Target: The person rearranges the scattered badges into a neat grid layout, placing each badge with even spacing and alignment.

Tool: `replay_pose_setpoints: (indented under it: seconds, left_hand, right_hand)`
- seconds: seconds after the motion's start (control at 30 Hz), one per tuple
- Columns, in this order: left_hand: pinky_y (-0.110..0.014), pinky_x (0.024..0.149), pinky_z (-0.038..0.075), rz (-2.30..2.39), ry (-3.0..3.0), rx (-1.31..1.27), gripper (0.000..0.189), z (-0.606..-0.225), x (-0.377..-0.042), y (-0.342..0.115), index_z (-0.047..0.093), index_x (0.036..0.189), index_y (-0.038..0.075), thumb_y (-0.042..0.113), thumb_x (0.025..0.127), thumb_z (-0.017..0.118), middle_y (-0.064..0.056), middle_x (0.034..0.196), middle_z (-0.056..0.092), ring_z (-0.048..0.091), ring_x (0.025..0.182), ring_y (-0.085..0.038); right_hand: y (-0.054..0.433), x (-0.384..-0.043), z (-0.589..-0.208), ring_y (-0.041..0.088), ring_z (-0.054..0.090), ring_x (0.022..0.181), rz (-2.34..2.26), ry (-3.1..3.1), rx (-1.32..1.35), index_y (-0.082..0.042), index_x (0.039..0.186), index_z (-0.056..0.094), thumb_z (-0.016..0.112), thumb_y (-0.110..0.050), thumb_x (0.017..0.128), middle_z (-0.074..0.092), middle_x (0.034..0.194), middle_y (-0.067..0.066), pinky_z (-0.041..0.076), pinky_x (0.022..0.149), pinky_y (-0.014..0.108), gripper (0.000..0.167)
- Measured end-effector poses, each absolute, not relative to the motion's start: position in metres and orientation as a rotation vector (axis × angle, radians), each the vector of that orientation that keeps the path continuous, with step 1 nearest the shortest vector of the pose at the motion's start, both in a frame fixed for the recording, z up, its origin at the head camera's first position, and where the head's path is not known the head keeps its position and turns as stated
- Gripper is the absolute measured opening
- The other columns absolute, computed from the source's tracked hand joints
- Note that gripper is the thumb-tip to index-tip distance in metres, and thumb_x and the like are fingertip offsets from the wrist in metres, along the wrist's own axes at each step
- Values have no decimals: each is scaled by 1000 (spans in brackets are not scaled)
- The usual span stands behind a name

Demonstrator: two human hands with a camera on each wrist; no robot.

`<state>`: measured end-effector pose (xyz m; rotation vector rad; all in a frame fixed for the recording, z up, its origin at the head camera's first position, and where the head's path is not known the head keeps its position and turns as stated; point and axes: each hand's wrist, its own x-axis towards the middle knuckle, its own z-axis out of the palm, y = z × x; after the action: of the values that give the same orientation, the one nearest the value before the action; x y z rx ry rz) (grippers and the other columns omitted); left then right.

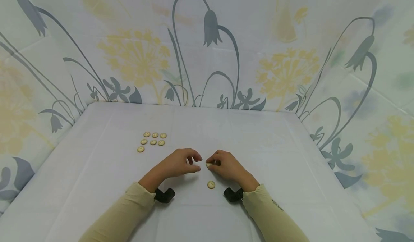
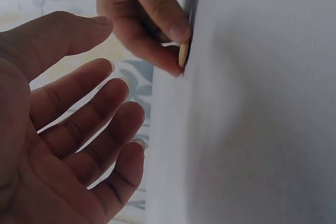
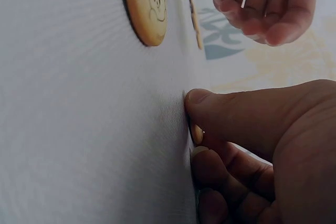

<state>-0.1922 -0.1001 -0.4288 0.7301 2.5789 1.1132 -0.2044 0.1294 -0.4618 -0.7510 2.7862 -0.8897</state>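
Note:
Near the middle of the table in the head view, my right hand [image 1: 229, 166] pinches a small round wooden disc [image 1: 208, 165] between thumb and fingers at the cloth. In the left wrist view that disc shows edge-on, partly covered by the fingertips. My left hand [image 1: 177, 163] hovers just to its left, fingers relaxed and apart, holding nothing. Closer to me lies a loose disc [image 1: 211, 185]; the right wrist view shows a line drawing and two dark marks on its face. Several like discs [image 1: 153, 142] lie in short rows to the left.
A white cloth [image 1: 275, 145] covers the table. Behind and beside it hang curtains [image 1: 207, 73] patterned with grey and yellow flowers. Black devices [image 1: 165, 195] sit at both wrists, below the beige sleeves [image 1: 123, 213].

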Motion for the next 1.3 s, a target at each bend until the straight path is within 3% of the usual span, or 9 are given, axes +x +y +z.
replay_pose_setpoints:
  seconds: [0.5,0.87,1.17,1.3]
  left_hand:
    - [-25,75,48,1026,2436,866,29,-438,-179,-79,69,110,16,27,84,74,6,107,67,57,94,-12]
    - [-21,75,45,944,2440,957,26,-441,-171,-66,71,108,14,27,85,73,5,106,67,56,84,-9]
    - [-29,90,48,732,2578,981,23,-445,-164,-56,71,105,18,24,82,72,7,111,63,58,103,-9]
    - [-29,89,49,631,2636,995,15,-443,-159,-54,72,98,22,25,83,72,10,108,61,60,103,-8]
  right_hand:
    - [131,-204,-462,7,55,84,-878,2825,-816,-18,104,74,68,-17,88,65,99,-7,47,75,26,17]
    - [130,-204,-460,7,57,85,-899,2808,-812,-17,104,74,68,-17,89,66,101,-6,47,75,25,17]
    - [131,-204,-462,6,56,85,-899,2801,-804,-18,106,74,68,-21,90,65,102,-7,47,75,24,17]
    - [131,-203,-462,5,56,85,-898,2806,-803,-19,106,74,68,-21,90,65,102,-8,47,75,24,17]
